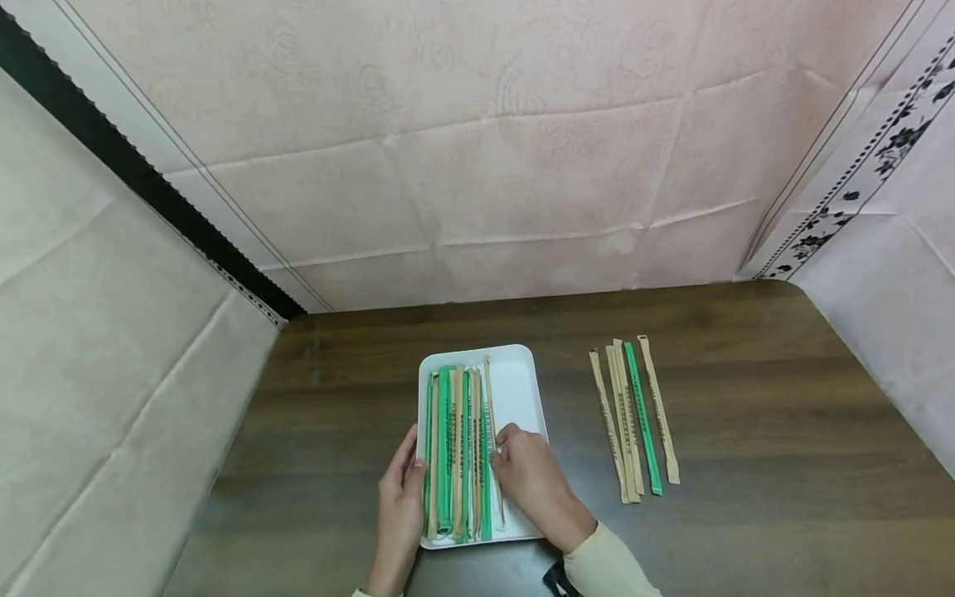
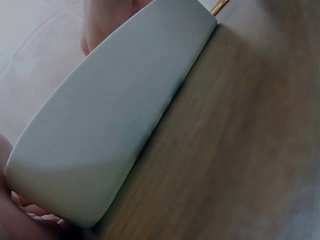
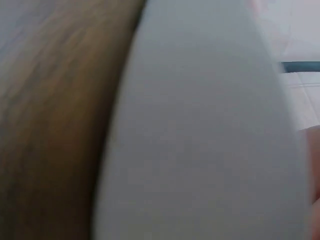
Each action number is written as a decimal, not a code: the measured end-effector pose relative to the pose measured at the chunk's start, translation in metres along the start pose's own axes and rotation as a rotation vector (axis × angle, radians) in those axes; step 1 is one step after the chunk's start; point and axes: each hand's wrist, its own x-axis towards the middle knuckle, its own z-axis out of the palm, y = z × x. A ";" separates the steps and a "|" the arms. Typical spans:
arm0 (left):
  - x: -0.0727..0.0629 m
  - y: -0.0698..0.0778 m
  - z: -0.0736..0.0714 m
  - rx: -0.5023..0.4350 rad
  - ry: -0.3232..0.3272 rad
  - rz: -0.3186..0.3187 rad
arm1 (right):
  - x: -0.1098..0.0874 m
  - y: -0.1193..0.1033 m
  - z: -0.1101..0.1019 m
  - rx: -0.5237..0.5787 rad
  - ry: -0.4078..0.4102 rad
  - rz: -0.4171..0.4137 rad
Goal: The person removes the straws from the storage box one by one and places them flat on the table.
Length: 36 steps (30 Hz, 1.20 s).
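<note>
A white rectangular tray (image 1: 518,385) stands on the table, with several slim paper-wrapped sticks (image 1: 445,448), green and tan, side by side in its left part. My left hand (image 1: 400,502) holds the tray's left side, thumb at the rim. Over the tray's right half, my right hand (image 1: 539,481) has its fingers curled at the rightmost tan stick (image 1: 488,390), pinching it; the hand covers part of it. The tray's outer wall (image 2: 110,105) fills much of the left wrist view. In the right wrist view the white tray wall (image 3: 200,125) is blurred.
Right of the tray, several tan sticks (image 1: 619,414) and one green stick (image 1: 643,419) lie on the brown wooden table (image 1: 761,431). Pale patterned cloth (image 1: 522,182) hangs behind the table's far edge. A black object (image 1: 558,579) shows by the right sleeve (image 1: 608,564).
</note>
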 end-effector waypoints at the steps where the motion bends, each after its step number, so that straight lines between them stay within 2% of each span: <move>1: 0.000 0.000 0.000 -0.001 0.001 -0.001 | -0.002 -0.001 -0.003 0.039 0.001 -0.008; 7: -0.002 0.000 -0.001 0.010 0.005 0.006 | -0.012 0.001 -0.025 0.285 0.019 0.017; 10: -0.004 0.000 -0.001 0.014 0.014 0.010 | -0.017 0.006 -0.039 0.351 0.047 0.052; 16: -0.008 -0.002 -0.001 0.030 0.025 -0.031 | -0.023 0.028 -0.064 0.410 0.061 0.128; 23: -0.003 -0.001 0.000 0.001 0.010 0.033 | -0.020 0.060 -0.089 0.381 0.080 0.167; 29: -0.002 -0.001 0.000 0.000 0.014 0.009 | -0.020 0.084 -0.096 0.289 0.074 0.186; 36: -0.001 -0.002 0.000 0.003 0.016 -0.002 | -0.021 0.094 -0.095 0.147 0.074 0.209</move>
